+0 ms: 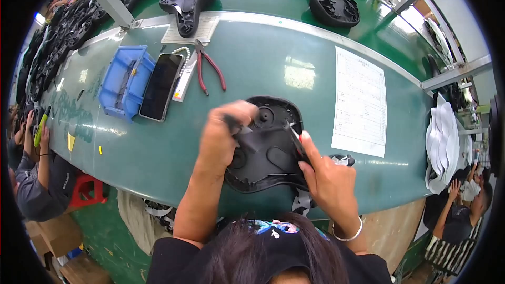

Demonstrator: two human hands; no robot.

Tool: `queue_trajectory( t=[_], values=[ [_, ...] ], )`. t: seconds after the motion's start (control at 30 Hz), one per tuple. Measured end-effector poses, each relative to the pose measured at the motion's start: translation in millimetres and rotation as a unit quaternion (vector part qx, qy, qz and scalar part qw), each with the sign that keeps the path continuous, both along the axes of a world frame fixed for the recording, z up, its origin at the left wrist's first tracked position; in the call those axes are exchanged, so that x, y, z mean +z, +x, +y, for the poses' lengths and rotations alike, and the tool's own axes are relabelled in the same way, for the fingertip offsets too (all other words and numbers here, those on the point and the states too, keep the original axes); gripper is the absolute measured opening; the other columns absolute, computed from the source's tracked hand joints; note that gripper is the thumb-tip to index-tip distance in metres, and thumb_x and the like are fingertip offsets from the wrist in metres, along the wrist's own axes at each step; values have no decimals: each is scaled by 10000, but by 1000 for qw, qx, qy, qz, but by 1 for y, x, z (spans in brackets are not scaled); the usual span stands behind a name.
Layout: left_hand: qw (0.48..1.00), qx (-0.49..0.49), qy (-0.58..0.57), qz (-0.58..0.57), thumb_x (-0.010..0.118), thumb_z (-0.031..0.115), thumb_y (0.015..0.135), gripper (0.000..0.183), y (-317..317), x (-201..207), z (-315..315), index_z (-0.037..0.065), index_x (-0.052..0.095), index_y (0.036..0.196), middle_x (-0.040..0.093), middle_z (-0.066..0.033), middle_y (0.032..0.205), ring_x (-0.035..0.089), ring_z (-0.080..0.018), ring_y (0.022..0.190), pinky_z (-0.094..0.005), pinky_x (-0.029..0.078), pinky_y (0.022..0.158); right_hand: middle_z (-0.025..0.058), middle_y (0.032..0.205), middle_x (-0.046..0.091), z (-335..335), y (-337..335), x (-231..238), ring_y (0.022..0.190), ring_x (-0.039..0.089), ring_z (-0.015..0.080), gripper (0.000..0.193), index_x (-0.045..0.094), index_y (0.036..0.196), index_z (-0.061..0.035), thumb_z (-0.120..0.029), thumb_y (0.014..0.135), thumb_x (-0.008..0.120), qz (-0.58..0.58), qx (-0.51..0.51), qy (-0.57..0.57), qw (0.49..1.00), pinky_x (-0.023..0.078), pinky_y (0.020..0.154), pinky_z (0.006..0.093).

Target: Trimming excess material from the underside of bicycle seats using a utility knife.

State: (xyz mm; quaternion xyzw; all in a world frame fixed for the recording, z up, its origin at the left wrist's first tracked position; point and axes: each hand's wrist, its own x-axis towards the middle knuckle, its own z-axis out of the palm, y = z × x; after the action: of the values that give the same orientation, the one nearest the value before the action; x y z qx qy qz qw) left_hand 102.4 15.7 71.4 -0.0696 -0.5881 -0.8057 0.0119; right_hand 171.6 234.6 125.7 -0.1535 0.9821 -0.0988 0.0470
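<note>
A black bicycle saddle [268, 152] lies underside up near the table's front edge, its moulded shell facing me. My left hand [223, 126], smeared by motion, is closed over the saddle's left side. Something dark and greyish shows between its fingers, too blurred to name. My right hand [329, 176] is closed at the saddle's right edge. It grips a pointed metal tool with a bit of red [295, 132], its tip resting over the rim; the rest is hidden by the hand. Beside that hand, a small black-and-white piece [343, 160] shows, and patterned scraps hang below the saddle.
On the green table [252, 63] are a blue bin [123, 81], a phone [162, 87], red-handled cutting pliers [208, 68] and a printed sheet [359, 102]. More saddles [334, 4] lie beyond the metal ledge. Saddles are heaped at left; white curved sheets [443, 142] stand at right. Co-workers sit on both sides.
</note>
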Motion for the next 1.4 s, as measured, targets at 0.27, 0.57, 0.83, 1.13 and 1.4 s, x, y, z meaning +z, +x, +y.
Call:
queue_trajectory(
  t=[0.27,0.57,0.83,1.13,1.4],
  values=[
    [789,102,-604,-43,647,556,795,529,15,3,-21,31,595,765,616,-150,692,620,-317,706,-392,479,616,137,923,665,18,-9,-21,806,656,324,395,534,1161,-52,-183,822,689,40,-112,-305,945,504,642,358],
    [847,-14,-526,-71,681,568,743,620,33,18,-46,6,490,562,499,-113,529,509,-288,478,-389,366,473,148,704,616,-4,-46,-60,665,621,364,414,500,1047,-61,-322,801,707,-99,-129,-313,936,465,603,404],
    [933,-188,-214,-218,692,284,765,382,126,47,-118,4,462,647,510,-115,669,535,-296,657,-361,425,621,130,652,561,4,-51,-62,588,580,290,325,525,1002,-35,-246,819,690,-63,-164,-355,918,441,575,359],
    [946,-134,-106,-274,668,333,858,536,65,18,-71,-33,522,1222,581,-92,1159,523,-169,1079,-328,415,939,84,689,551,-23,-34,-19,617,563,167,214,575,954,-30,-144,816,693,117,61,-379,916,447,581,302],
    [944,101,307,-65,451,430,969,467,-73,1,-69,60,501,1249,619,-128,1119,616,-244,1011,-385,540,803,122,982,625,115,-32,-81,897,584,206,387,548,1179,9,-226,881,626,3,-223,-299,928,454,826,315]
  ],
)
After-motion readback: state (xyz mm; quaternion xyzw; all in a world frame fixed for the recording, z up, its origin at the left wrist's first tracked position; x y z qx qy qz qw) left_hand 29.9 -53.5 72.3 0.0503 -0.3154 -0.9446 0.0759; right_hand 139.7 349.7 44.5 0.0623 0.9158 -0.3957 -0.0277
